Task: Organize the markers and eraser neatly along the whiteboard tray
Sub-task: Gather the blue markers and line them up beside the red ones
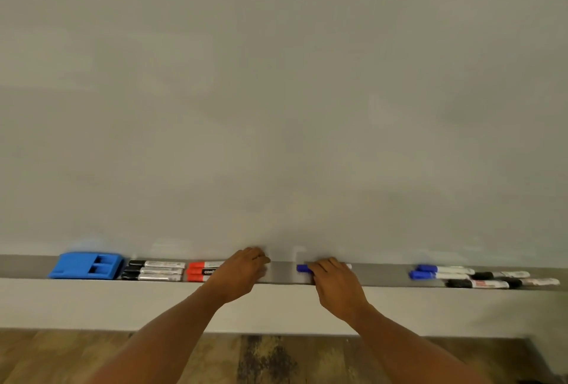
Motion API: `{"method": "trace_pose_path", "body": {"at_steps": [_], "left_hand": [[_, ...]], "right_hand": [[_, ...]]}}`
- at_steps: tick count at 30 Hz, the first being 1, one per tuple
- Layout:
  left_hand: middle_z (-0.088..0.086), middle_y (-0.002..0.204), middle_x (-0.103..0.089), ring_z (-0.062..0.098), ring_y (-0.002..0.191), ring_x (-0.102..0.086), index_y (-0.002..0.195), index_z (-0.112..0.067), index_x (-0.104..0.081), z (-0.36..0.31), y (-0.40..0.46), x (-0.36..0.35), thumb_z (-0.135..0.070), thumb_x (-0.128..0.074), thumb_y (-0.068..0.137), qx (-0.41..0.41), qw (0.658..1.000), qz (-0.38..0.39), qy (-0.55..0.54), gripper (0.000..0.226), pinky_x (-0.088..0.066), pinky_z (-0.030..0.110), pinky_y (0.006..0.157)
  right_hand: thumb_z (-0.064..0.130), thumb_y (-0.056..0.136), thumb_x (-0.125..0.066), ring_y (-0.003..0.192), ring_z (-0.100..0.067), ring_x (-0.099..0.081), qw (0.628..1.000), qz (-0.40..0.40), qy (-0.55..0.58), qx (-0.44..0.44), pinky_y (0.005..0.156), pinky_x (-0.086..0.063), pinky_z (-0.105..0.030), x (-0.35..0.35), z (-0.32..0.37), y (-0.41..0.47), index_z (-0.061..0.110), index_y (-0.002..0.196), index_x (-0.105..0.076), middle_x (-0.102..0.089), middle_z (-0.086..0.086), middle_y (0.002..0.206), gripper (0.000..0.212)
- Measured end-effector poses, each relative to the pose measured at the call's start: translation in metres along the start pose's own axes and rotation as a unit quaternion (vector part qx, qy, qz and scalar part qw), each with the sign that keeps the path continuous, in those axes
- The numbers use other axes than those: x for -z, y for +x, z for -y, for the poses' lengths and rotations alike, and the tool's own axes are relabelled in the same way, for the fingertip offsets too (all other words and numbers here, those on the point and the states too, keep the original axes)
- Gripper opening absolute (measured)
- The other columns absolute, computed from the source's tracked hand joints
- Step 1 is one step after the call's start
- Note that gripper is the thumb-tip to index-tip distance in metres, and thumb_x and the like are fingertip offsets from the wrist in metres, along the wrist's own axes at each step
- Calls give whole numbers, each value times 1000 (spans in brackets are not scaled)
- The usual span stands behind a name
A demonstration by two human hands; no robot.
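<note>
markers lie along the grey whiteboard tray (282, 273), and both hands reach into its middle stretch. the right hand (333, 279) has its fingers curled together over a blue-capped marker (302, 268), covering the barrel so only the cap at its left and a sliver of white at its right show; it seems clamped on it. the left hand (242, 270) rests on the right ends of the red markers (201, 271), fingers bent, though whether it grips anything i cannot tell. a bare gap of tray separates the two hands.

left of the red ones, three black-capped markers (153, 270) are stacked side by side, lengthwise in the tray, and just beside them at the far left sits the blue eraser (87, 266). well apart to the right, two more blue markers (442, 272) and three black markers (504, 280) lie in a loose, overlapping cluster.

above the tray rises the blank whiteboard (276, 91); below it, wood-patterned floor (261, 359).
</note>
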State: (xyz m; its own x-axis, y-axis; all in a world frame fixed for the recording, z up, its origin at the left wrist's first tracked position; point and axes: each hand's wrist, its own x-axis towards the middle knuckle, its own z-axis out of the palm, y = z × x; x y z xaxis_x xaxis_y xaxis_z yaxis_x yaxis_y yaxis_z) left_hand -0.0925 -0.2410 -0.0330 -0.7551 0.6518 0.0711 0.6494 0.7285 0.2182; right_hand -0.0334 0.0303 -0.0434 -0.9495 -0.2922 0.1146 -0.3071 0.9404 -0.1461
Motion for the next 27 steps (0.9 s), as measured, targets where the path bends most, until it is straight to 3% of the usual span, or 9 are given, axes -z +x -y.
{"method": "trace_pose_path", "body": {"at_steps": [5,12,22,27], "left_hand": [[5,140,-48,24,124,-47,136,-17,-49,-36,30,-16,-24,-48,98,15,999,35,-16,38,-36,34,108],[1,129,-54,21,113,-53,131,-19,-51,-86,63,-35,-28,-50,96,48,997,24,-52,36,-43,30,99],[7,135,-47,28,116,-50,131,-20,-50,-134,91,-53,1,-44,91,29,996,75,39,45,-44,37,96],[6,132,-51,28,112,-52,122,-19,-57,-146,100,-57,1,-45,93,22,994,95,43,37,-47,38,91]], "right_hand": [[17,70,-80,92,-18,-65,1000,-11,11,-18,81,-55,-33,7,-29,-20,19,108,-65,-70,1,102,41],[19,73,-78,94,-23,-66,998,-22,-3,-58,82,-55,-36,17,-71,-47,16,109,-64,-70,-4,104,39],[18,87,-62,107,-25,-59,994,-14,-12,-111,92,-50,-41,27,-125,-79,15,119,-59,-65,-6,116,32],[19,89,-59,112,-26,-56,991,-11,-16,-131,96,-47,-41,34,-139,-88,15,124,-56,-63,-5,121,35]]}}
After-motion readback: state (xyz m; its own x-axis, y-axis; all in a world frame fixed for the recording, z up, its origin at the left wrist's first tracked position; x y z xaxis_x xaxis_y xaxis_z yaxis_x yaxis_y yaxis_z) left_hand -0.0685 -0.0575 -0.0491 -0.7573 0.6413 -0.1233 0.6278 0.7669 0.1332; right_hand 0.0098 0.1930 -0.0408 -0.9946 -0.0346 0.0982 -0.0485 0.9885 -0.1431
